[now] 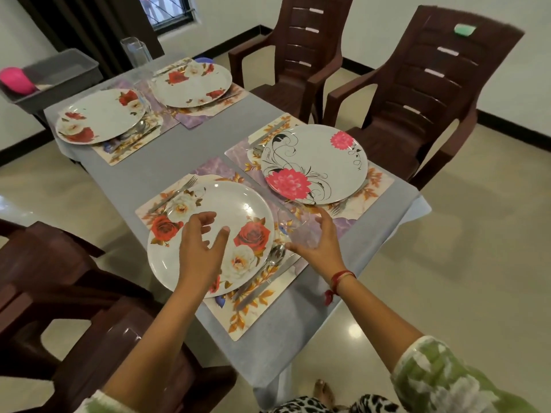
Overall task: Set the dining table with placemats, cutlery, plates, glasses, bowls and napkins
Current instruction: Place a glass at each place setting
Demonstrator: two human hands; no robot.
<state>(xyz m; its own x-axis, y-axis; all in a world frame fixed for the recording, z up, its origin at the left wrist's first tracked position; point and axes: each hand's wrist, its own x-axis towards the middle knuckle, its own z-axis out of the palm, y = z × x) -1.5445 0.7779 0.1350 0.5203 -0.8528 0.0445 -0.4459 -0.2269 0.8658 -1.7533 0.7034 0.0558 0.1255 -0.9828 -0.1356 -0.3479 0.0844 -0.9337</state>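
Note:
Four floral placemats lie on the grey-clothed table, each with a plate. The nearest rose plate [238, 204] sits on its placemat [256, 311], with a fork [176, 193] on its far side and a spoon [274, 257] and knife [265, 286] to its right. My left hand [199, 248] hovers over this plate, fingers loosely curled and holding nothing. My right hand [319, 245] is spread beside a faint clear glass [290, 226] on the mat; I cannot tell if it touches. A pink-flowered plate [316, 162] lies to the right, and two rose plates [98, 114] [190, 84] at the far end.
Tall clear glasses [135, 50] stand at the table's far edge. A grey bin [56, 76] with a pink object [16, 80] sits beyond the far left corner. Brown plastic chairs stand on the right side [298, 55] [432, 93] and at the near left [59, 293].

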